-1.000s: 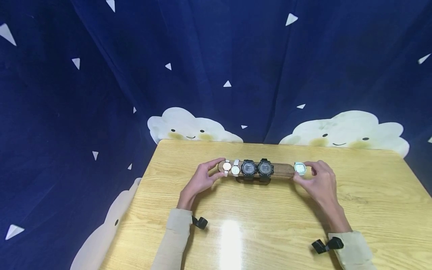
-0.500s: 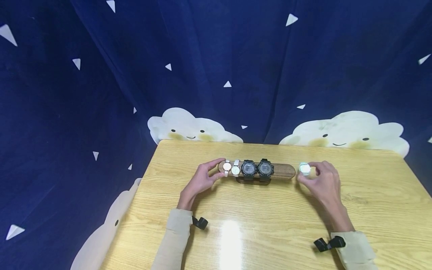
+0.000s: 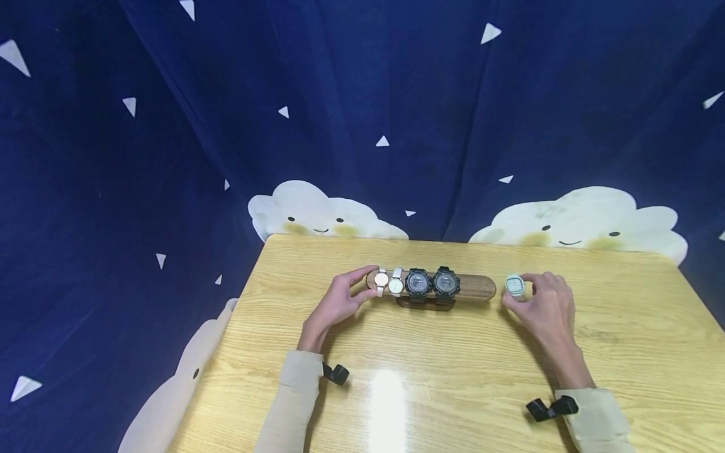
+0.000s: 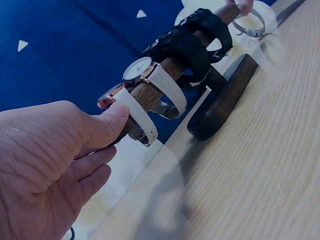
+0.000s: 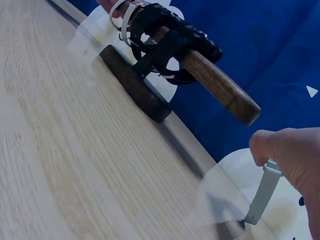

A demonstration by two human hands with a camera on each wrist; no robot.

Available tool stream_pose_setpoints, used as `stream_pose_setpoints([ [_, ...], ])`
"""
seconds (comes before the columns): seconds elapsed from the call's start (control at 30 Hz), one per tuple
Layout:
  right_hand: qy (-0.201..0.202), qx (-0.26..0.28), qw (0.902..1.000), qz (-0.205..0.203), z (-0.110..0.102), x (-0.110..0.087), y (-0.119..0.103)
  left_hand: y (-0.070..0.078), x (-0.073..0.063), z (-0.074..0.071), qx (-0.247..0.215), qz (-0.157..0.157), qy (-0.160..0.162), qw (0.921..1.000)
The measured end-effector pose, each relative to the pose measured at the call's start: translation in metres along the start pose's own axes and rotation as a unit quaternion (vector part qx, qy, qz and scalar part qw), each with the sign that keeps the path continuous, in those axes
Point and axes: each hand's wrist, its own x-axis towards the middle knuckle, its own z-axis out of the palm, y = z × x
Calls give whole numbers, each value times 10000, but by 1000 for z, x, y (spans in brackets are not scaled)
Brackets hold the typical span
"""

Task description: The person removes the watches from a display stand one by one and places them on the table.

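Note:
A dark wooden watch stand (image 3: pixel 477 287) carries several watches along its bar. My left hand (image 3: pixel 337 299) grips the bar's left end between thumb and fingers, the thumb lying against the strap of the outermost white-strapped watch (image 4: pixel 136 112). Beside that sits a second white-strapped watch (image 3: pixel 396 286), followed by two chunky black watches (image 3: pixel 418 283). The bar's right end is bare. Just beyond it, my right hand (image 3: pixel 546 308) pinches a pale mint, square-faced watch (image 3: pixel 515 285). In the right wrist view its strap (image 5: pixel 263 195) hangs below my thumb, apart from the bar's tip.
The stand's foot (image 5: pixel 135 85) rests on the light wooden table (image 3: pixel 442 365). Behind the table hangs a dark blue curtain (image 3: pixel 340 113) with white triangles and clouds. A black wrist mount (image 3: pixel 552 409) sits at each cuff.
My right hand has moved right with the pale watch, from the bar's right end to a small gap away, and the watch face has turned a little. My left hand stays put.

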Motion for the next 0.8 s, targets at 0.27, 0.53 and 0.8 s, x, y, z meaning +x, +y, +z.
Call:
stream_pose_setpoints([
  [0.27, -19, -345, 9993, -145, 1, -1, 2, 1, 0, 0, 4, -27, -7, 10000],
  [0.53, -285, -668, 9971, -248, 6, -2, 4, 1, 0, -1, -39, 10, 0, 10000],
  [0.8, 57, -649, 9952, -725, 16, -4, 11, 0, 0, 0, -95, 35, -47, 9999],
])
